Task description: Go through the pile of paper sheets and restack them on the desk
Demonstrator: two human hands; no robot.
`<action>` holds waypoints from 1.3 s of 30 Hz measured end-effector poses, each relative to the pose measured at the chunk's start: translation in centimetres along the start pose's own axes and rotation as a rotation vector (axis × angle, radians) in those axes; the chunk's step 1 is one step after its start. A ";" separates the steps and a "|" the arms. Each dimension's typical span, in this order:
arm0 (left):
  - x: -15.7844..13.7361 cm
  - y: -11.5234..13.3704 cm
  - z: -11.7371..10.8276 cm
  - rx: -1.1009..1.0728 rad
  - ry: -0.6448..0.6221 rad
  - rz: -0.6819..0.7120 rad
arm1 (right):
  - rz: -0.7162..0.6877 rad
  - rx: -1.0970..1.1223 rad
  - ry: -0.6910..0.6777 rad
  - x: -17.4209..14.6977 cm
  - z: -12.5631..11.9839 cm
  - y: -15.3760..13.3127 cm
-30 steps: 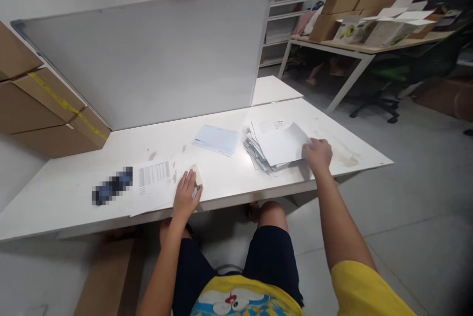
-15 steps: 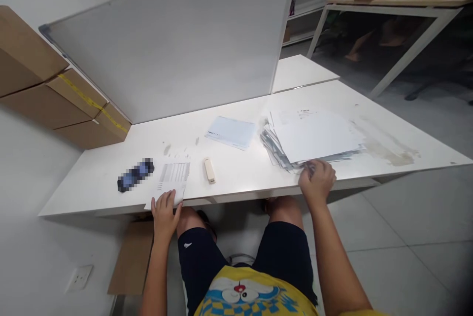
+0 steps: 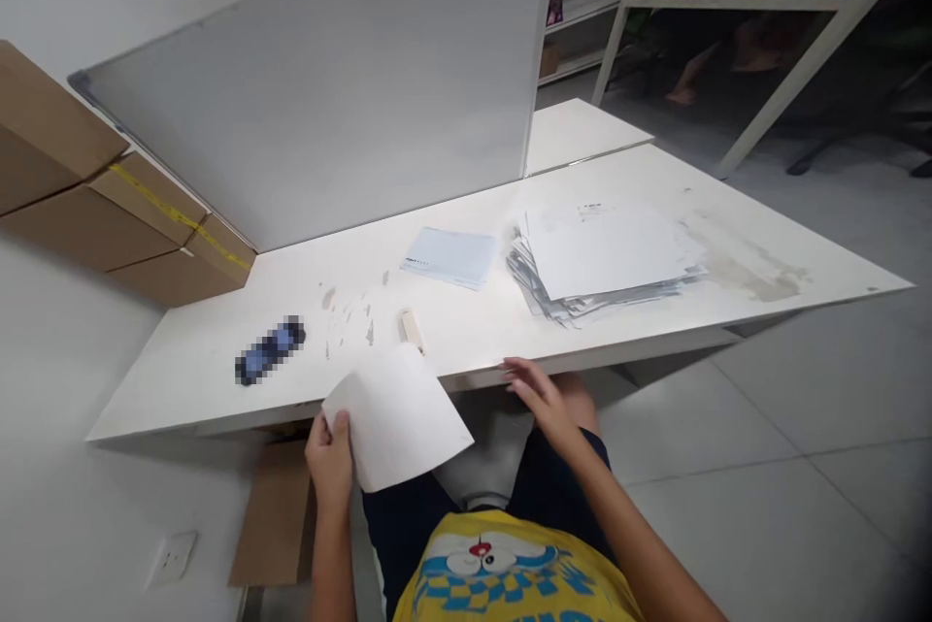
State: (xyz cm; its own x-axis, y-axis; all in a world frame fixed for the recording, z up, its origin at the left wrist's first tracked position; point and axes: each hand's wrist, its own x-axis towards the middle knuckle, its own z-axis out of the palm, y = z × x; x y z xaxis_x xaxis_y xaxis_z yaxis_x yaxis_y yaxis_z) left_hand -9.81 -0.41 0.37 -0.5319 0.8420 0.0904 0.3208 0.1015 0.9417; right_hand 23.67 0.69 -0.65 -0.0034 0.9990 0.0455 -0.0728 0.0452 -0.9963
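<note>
My left hand (image 3: 331, 452) pinches the left edge of a white sheet of paper (image 3: 400, 423), which is raised over the table's front edge and my lap. Fingers apart and holding nothing, my right hand (image 3: 539, 394) hovers by the front edge, right of the sheet. Just behind the sheet lies a cream stapler (image 3: 412, 327), its near end close to the paper's top edge. A thick, uneven stack of papers (image 3: 608, 258) lies on the right part of the table. Between stack and stapler, farther back, is a pale blue sheet (image 3: 448, 255).
A pixelated dark-blue object (image 3: 269, 350) lies on the white table (image 3: 211, 360) at left. A large whiteboard (image 3: 327, 88) stands along the back. Cardboard boxes (image 3: 146, 224) are stacked at the left wall. Another desk (image 3: 728, 1) stands far right.
My left hand has lifted the sheet off the table, and its blank side now shows. My right hand has left the paper stack and moved left toward the sheet.
</note>
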 end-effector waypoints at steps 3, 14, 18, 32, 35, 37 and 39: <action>-0.3 0.5 2.2 -0.023 -0.256 -0.065 | 0.201 0.278 -0.244 -1.0 1.6 0.5; 0.2 2.7 8.8 -0.108 -0.484 -0.066 | 0.225 0.468 0.036 -2.7 2.0 0.0; -0.5 3.3 10.6 -0.151 -0.504 -0.094 | 0.150 0.483 -0.051 -5.2 5.9 -0.1; 0.3 5.6 9.9 0.277 -0.383 0.031 | 0.373 0.482 0.174 -3.6 8.5 3.1; 0.6 6.2 9.4 0.443 -0.330 0.201 | 0.384 0.465 0.253 -3.1 8.6 3.0; 0.7 6.4 9.5 0.492 -0.293 0.385 | 0.373 0.466 0.337 -2.9 8.4 2.7; 0.8 6.4 9.9 0.526 -0.311 0.614 | 0.346 0.468 0.391 -2.8 8.2 2.2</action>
State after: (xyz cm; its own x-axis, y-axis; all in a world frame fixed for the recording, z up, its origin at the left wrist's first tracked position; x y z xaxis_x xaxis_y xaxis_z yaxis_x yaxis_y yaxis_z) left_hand -0.48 6.15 3.26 0.0683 0.9270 0.3688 0.8426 -0.2516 0.4762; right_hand 15.34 -2.01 -2.40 0.2486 0.8884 -0.3859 -0.5542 -0.1963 -0.8089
